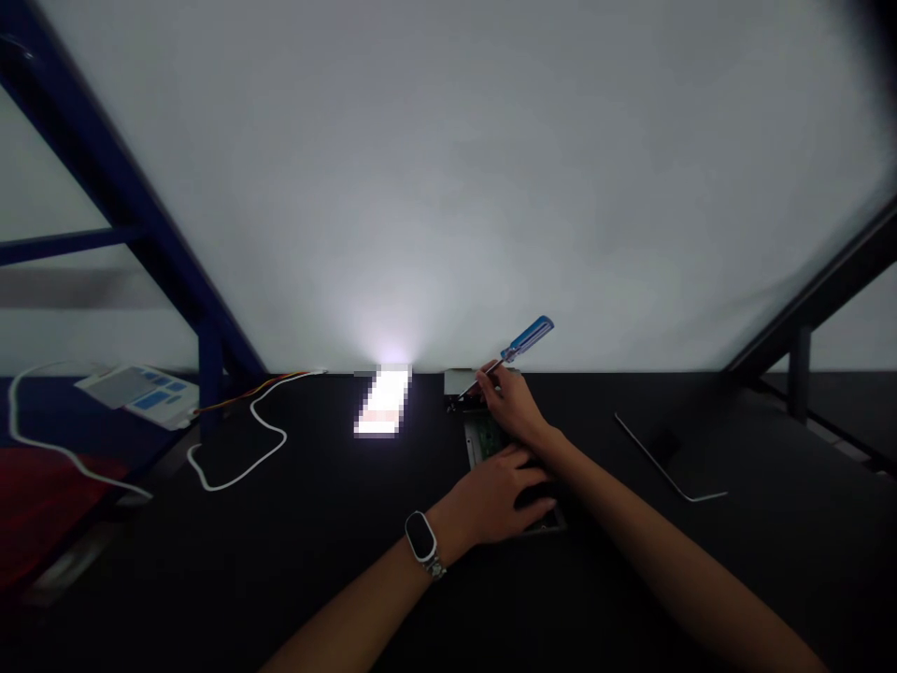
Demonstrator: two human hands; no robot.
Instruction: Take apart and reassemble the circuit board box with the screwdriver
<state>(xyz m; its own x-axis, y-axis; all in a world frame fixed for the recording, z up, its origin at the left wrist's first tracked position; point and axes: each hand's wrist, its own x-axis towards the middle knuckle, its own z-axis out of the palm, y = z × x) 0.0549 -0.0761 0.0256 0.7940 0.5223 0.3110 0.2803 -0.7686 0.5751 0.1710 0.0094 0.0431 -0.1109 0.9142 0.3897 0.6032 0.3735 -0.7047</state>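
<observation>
My right hand point(514, 402) is closed around the thin shaft of a screwdriver point(529, 338). Its clear blue handle points up and to the right, and its tip reaches down to the far left end of a flat device with a metal frame and a green circuit board point(483, 435). My left hand point(499, 494) lies on the near part of that device with its fingers spread. A band with a dark face sits on the left wrist. Both hands cover much of the board. What the tip touches is too small and dark to make out.
A brightly glowing, pixelated rectangle point(384, 402) lies left of the device. Further left run a white cable point(273, 456) and a white-and-blue card-like item point(150, 393). A thin bent metal strip point(659, 467) lies at right. Dark blue frame bars point(133, 178) slant at the side.
</observation>
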